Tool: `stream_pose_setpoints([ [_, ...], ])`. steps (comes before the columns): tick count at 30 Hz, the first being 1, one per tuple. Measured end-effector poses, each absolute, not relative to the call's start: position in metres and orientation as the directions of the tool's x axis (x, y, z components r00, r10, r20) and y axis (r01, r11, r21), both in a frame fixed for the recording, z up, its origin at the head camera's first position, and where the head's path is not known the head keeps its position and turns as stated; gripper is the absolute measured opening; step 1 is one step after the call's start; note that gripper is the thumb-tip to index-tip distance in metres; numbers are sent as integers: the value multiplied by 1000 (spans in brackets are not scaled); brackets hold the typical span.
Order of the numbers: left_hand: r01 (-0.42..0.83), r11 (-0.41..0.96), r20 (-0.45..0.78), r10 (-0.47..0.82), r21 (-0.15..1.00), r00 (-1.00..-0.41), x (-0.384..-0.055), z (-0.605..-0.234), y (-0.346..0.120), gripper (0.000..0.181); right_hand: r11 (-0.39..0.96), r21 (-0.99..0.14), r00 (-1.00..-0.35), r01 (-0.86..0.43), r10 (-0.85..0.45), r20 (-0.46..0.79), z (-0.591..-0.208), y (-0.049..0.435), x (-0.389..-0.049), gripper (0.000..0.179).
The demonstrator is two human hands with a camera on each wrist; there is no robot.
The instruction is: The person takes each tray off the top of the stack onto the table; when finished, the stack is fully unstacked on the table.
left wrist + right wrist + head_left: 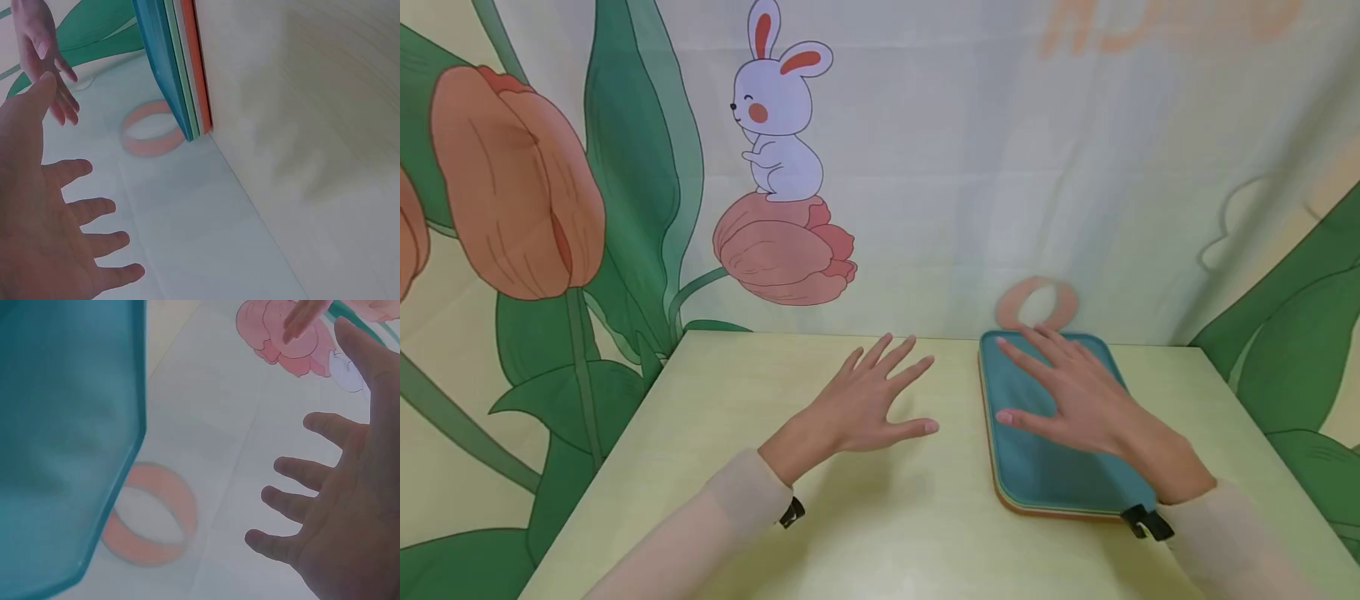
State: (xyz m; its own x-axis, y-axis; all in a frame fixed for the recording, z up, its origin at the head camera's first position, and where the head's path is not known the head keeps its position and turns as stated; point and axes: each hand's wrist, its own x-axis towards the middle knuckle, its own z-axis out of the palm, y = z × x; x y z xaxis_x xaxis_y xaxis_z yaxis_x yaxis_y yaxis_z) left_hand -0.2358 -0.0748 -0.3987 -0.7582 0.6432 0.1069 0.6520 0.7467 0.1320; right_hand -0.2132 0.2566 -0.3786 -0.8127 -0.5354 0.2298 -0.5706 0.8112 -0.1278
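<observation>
Bench (pixel 887 533): tray stack (pixel 1048 473) lies flat on R half, long sides running front to back, far end at bench far edge, inboard of far R corner. Stack is blue on top, w/ green, pale & orange edges below (ref. L wrist view). Hands: R hand (pixel 1086 404) is above stack, apart from it per wrist views; fingers extended & spread, thumb out to L, holding nothing. L hand (pixel 867 408) is raised over bench, btwn L edge & stack; fingers extended & fanned, thumb toward stack, holding nothing. Sleeves (pixel 692 533) pale, w/ blk. fitting (pixel 792 512) at ea. cuff. Backdrop (pixel 947 192) hangs behind bench far edge, printed w/ rabbit (pixel 790 162) & tulips (pixel 520 183).
</observation>
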Motion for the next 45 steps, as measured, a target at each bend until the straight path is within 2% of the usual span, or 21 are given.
stream_pose_setpoints([
  [6, 711, 691, 139, 697, 133, -703, -230, -408, -60, 91, 822, -70, -807, -565, -532, 256, -373, 270, -199, 92],
  [9, 718, 682, 187, 694, 139, -695, -229, -413, -48, 92, 828, -118, -820, -548, -503, 274, -376, 284, -195, 92],
  [11, 711, 682, 216, 678, 169, -702, -231, -416, -40, 92, 827, -203, -840, -524, -462, 285, -380, 296, -194, 91],
  [17, 647, 641, 219, 620, 413, -753, -241, -429, -9, 92, 781, -478, -913, -403, -308, 267, -391, 334, -197, 89],
  [22, 489, 593, 146, 531, 640, -835, -252, -453, 18, 92, 755, -565, -939, -333, -213, 269, -408, 360, -202, 89],
  [26, 358, 553, 89, 453, 753, -887, -256, -471, 36, 95, 739, -616, -956, -274, -142, 255, -432, 377, -206, 85],
  [30, 260, 492, 54, 394, 831, -918, -257, -483, 51, 92, 737, -651, -979, -179, -69, 191, -453, 391, -209, 81],
  [37, 87, 391, -54, 337, 916, -940, -252, -487, 63, 72, 715, -699, -1000, -9, -19, -7, -474, 400, -213, 78],
  [45, 77, 386, -49, 307, 919, -951, -254, -494, 74, 60, 675, -725, -978, 140, -21, -209, -472, 412, -224, 61],
])
